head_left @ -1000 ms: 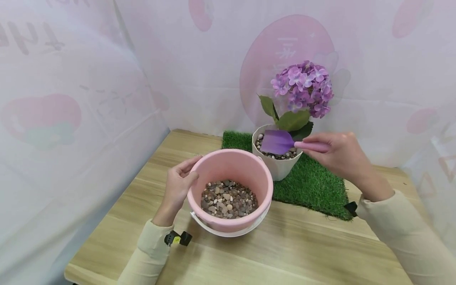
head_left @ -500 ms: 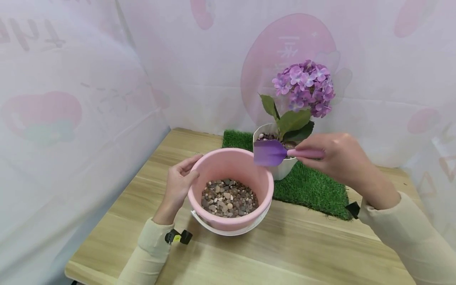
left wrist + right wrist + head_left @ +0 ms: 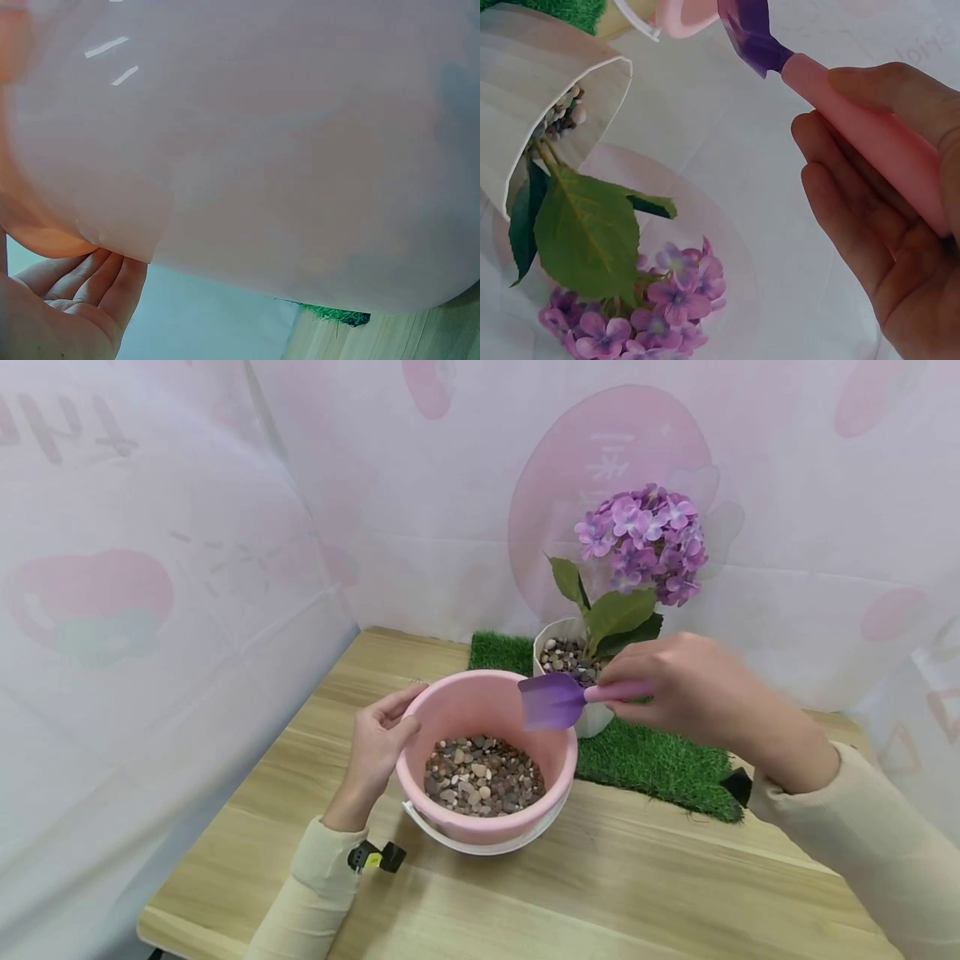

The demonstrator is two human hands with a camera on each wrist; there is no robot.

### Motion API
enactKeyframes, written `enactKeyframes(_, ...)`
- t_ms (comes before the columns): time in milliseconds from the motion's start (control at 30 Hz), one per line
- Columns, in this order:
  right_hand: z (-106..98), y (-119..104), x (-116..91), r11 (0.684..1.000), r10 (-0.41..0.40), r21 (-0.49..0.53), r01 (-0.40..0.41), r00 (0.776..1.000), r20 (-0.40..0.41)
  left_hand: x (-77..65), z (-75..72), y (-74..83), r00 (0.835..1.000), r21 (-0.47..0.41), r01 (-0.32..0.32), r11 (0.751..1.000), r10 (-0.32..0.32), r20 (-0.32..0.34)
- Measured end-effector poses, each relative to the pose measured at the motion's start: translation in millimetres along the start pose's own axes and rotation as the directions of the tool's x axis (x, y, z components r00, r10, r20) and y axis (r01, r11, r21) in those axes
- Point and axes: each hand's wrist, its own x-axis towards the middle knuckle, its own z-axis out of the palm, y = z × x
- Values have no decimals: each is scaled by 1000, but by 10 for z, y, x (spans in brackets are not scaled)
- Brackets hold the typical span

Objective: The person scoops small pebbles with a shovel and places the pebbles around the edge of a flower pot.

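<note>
the pink bucket (image 3: 465, 710) sits on the table (image 3: 570, 897), with pebbles (image 3: 480, 777) covering its floor. at its left, the left hand (image 3: 375, 747) grips the rim, thumb over the edge and fingers against the outside wall. the right hand (image 3: 675, 689), beyond the bucket's right side, grasps the pink handle of the purple shovel (image 3: 553, 700), whose blade overlaps the bucket's far right rim; whether they touch i cannot tell, and no stones show on it. just behind and right of the bucket stands the white pot (image 3: 596, 720), on a turf mat (image 3: 660, 777), holding a purple flower (image 3: 645, 539). my worry is that a low blade could catch the bucket's rim, or a wide wrist swing behind it could knock the leaves or tip the pot; a slack left hand would let the bucket skid if bumped.
</note>
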Motion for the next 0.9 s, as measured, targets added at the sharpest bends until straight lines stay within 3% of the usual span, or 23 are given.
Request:
enactKeyframes(333, 80, -121, 178, 998, 52, -45, -46, 987, 150, 1, -6, -7, 1000, 12, -10, 1000, 10, -2)
enactKeyframes(600, 180, -179, 278, 991, 133, -47, -125, 947, 291, 11, -3, 9, 1000, 16, -12, 1000, 12, 5)
enactKeyframes(900, 340, -216, 380, 991, 130, -77, -108, 905, 404, 8, -5, 7, 1000, 19, -3, 1000, 3, 4)
